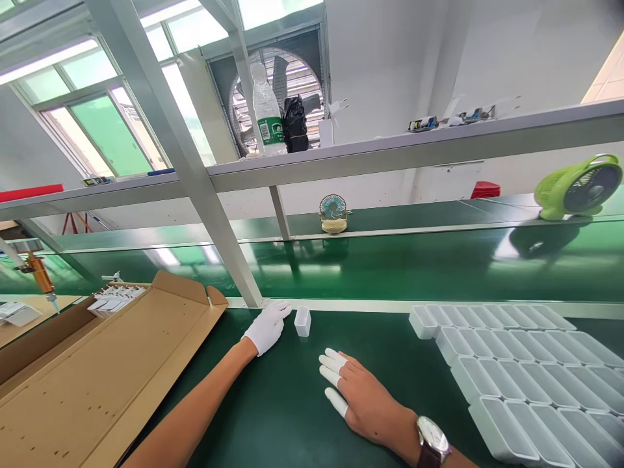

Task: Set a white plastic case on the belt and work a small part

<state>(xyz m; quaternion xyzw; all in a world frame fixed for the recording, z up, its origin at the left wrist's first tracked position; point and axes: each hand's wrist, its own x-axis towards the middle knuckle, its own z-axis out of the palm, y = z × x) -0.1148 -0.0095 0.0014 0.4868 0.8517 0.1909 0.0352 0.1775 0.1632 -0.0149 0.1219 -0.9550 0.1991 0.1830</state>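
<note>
Just beside left hand (267,326), white cup (303,321)

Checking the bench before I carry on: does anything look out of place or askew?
One small white case stands alone by the gloved left hand, apart from the rows of white cases on the right. Right hand rests flat nearby. Nothing looks spilled or damaged.

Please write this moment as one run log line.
left hand: white glove, beside small white plastic cup, apart | right hand: flat on green mat, holds nothing | white plastic trays: right
</note>
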